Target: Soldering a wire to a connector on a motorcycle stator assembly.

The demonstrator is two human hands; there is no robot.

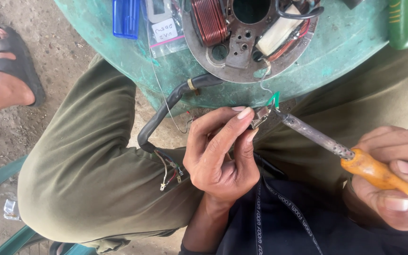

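Two hands work mid-frame: our left hand (220, 151) pinches a small metal connector (259, 115); our right hand (395, 177) grips a soldering iron (336, 148), tip touching it.

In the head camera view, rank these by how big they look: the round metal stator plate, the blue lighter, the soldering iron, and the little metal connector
1. Stator plate
2. Soldering iron, though nearer the camera and cut off by the frame edge
3. Blue lighter, partly cropped
4. Metal connector

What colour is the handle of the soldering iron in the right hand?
Orange, seen in the head view: the soldering iron has an orange handle gripped by the right hand.
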